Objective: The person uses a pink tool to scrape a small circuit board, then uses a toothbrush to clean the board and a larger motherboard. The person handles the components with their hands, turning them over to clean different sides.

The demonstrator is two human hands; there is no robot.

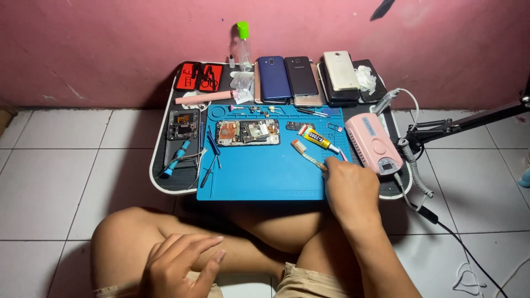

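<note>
One view only, from the head camera, looks down on a small black-topped tray table (165,165) carrying a blue silicone repair mat (265,176), the landmark here. On the mat's right edge the right hand (350,190) is closed around the handle of a slim brush with tan bristles (308,154), whose head points up and left onto the mat. The brush looks light and stiff, with soft bristles; the plain handle end is the natural place to grip it. Just above the brush lies one small yellow glue tube (317,139). Toward the mat's upper left sits one opened phone with bare circuit boards (247,132), likely fragile and best taken by its edges. Beyond the mat's top edge about five closed phones (301,77) lie in a row, and one clear bottle with a green cap (243,47) stands behind them. Right of the mat rests one pink boxy device (374,142). Below the mat, the left hand (182,265) rests on the knee, fingers loosely spread, holding nothing.
</note>
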